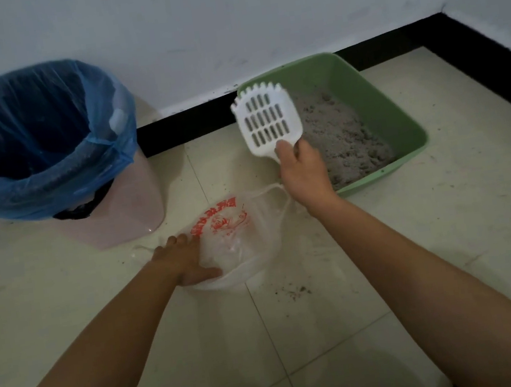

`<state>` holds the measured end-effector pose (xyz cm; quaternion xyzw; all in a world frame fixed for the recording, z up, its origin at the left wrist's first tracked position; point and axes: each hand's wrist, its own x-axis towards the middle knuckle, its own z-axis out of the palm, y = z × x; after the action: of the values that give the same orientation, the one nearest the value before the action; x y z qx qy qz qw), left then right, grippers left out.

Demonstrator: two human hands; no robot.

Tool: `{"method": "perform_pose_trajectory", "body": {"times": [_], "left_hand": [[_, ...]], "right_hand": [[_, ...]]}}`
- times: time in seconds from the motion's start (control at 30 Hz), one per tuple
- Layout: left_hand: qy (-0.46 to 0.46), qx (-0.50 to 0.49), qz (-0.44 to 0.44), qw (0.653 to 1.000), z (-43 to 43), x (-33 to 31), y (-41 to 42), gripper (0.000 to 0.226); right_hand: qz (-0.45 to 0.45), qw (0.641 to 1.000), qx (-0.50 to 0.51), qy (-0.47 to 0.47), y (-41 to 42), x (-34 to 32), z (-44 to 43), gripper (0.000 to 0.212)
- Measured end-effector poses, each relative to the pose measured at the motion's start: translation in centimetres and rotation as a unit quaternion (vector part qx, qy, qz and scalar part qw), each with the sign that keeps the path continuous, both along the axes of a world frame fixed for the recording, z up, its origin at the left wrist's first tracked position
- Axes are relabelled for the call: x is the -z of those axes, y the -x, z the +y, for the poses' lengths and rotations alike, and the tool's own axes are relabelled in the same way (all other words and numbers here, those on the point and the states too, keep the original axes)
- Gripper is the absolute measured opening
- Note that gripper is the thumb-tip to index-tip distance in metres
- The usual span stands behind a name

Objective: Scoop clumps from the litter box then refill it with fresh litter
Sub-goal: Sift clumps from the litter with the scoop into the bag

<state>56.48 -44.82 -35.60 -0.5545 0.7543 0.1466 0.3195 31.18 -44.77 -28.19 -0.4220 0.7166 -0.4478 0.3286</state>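
Note, nearest the lens, two bare forearms reaching forward over pale floor tiles (448, 233). Locate left hand (185, 261) laid on the near-left edge of a thin white plastic bag (237, 238) with red print: fingers straight and spread, thumb along the bag's lower rim, nothing pinched as far as visible. Locate right hand (301, 171) wrapped round the handle of a white slotted scoop (267, 120), fingers curled tight, blade raised, teeth pointing away, slots bare of litter. Find litter box (398, 103), green, on the floor against the wall, directly behind the scoop, holding grey litter (337, 137) across its base. Find pink bin (127, 216) with blue liner (27, 126) well to the left. Judge step in hand as start of a scooping pass. Lower blade at a shallow angle into the litter, teeth first; slide under a clump rather than chopping through it. Lift, then shake gently above the box to sift loose grains back through the slots. Carry level across the gap to avoid adding to the scattered grains (293, 292) on the tile. Hold the bag mouth flat and open with the left hand if meant as receiver; cannot tell from this view whether for waste or fresh litter.
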Motion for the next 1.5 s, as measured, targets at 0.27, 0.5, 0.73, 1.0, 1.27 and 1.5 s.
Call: {"method": "perform_pose_trajectory", "body": {"times": [0.27, 0.5, 0.73, 1.0, 1.27, 1.5], "left_hand": [[0.256, -0.071, 0.268, 0.926, -4.9, -6.4, 9.8, 0.033], [0.053, -0.281, 0.412, 0.865, -4.9, -6.8, 22.4, 0.037], [0.118, -0.306, 0.407, 0.853, -4.9, -4.9, 23.3, 0.040], [0.085, -0.300, 0.418, 0.853, -4.3, -3.1, 18.0, 0.044], [0.237, -0.281, 0.442, 0.818, -3.3, -1.4, 19.0, 0.015], [0.248, -0.302, 0.457, 0.799, -3.4, -0.1, 19.4, 0.017]], "right_hand": [[0.254, 0.954, 0.016, -0.159, 13.0, -1.9, -2.0, 0.050], [0.470, 0.845, -0.075, -0.243, 17.5, 0.3, 1.9, 0.047], [0.461, 0.851, -0.078, -0.239, 18.8, 0.6, 1.7, 0.058], [0.517, 0.801, -0.068, -0.293, 19.1, -2.0, -1.5, 0.062], [0.648, 0.691, -0.047, -0.317, 18.5, -1.7, -2.2, 0.019], [0.688, 0.645, -0.150, -0.297, 19.6, -0.6, -1.7, 0.037]]}}
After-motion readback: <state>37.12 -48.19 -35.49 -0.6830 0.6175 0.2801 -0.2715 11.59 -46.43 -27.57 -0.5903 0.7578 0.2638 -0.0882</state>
